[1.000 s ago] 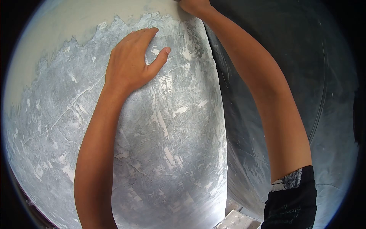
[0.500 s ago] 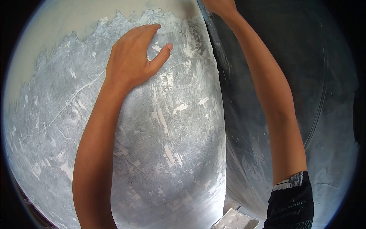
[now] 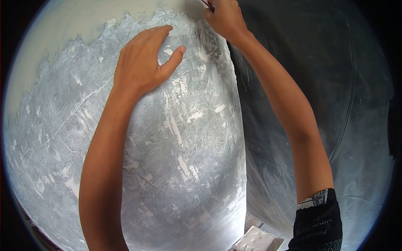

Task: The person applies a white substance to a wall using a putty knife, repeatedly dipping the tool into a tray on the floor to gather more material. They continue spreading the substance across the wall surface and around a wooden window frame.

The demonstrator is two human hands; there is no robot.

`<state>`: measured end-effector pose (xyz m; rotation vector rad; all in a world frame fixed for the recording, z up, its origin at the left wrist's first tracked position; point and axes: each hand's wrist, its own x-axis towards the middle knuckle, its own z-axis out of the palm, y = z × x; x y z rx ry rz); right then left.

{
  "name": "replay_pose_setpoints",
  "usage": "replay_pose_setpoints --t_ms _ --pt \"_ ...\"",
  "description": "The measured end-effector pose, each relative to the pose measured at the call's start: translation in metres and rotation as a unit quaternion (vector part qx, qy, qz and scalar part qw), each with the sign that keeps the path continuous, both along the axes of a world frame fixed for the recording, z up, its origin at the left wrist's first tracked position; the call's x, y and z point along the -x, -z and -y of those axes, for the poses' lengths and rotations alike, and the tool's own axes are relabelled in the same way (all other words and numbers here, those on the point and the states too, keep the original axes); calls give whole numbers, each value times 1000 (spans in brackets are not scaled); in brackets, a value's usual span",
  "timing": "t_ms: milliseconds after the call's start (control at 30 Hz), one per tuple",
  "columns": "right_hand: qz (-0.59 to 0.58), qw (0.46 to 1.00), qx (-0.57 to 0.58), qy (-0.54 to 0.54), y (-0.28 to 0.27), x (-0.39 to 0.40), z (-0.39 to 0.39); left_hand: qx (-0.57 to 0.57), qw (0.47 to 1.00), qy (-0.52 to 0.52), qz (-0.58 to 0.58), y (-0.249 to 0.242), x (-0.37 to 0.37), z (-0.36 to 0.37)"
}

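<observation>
A large grey surface with white patches and scratches fills the left and middle. My left hand lies on its upper part, palm down, thumb apart from the fingers, holding nothing. At the top, by the surface's right edge, my right hand is closed round a thin tool; most of the tool is hidden or out of view. A smooth beige area with a ragged border lies above the grey part, and the right hand is near it.
A dark, smooth surface with a curved line stands on the right, beyond the grey surface's edge. At the bottom centre sits a tray with pale material in it.
My right hand has moved left and down, from beyond the grey surface's edge to over its upper right corner. The tool now shows. My left hand looks nearly unmoved.
</observation>
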<state>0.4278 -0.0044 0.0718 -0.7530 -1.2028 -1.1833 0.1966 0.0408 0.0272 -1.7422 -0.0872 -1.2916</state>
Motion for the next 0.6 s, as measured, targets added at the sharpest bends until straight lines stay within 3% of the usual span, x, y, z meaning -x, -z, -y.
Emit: replay_pose_setpoints --t_ms 67,100,167,267,333,367,500,533,600 --pt "-112 990 86 19 -29 -11 -4 -4 1000 -2 4 0 0 0" --pt "-112 990 84 18 -26 -14 -10 0 1000 0 5 -1 0 1" --pt "-45 990 64 121 -5 -13 -20 6 1000 2 3 0 1 1" --pt "0 991 116 65 64 13 -8 15 1000 5 16 1 0 -1" --pt "21 991 132 10 75 22 7 25 999 34 18 -1 0 -2" --pt "18 990 137 -30 69 27 18 23 999 33 22 -4 2 -1" --pt "43 997 -43 42 -25 -1 -7 27 999 32 34 -5 2 -3" --pt "44 997 -45 40 -47 -4 -12 18 998 39 41 -7 5 -3" --pt "-95 992 60 51 -72 -4 -14 17 999 26 34 -7 14 -1"
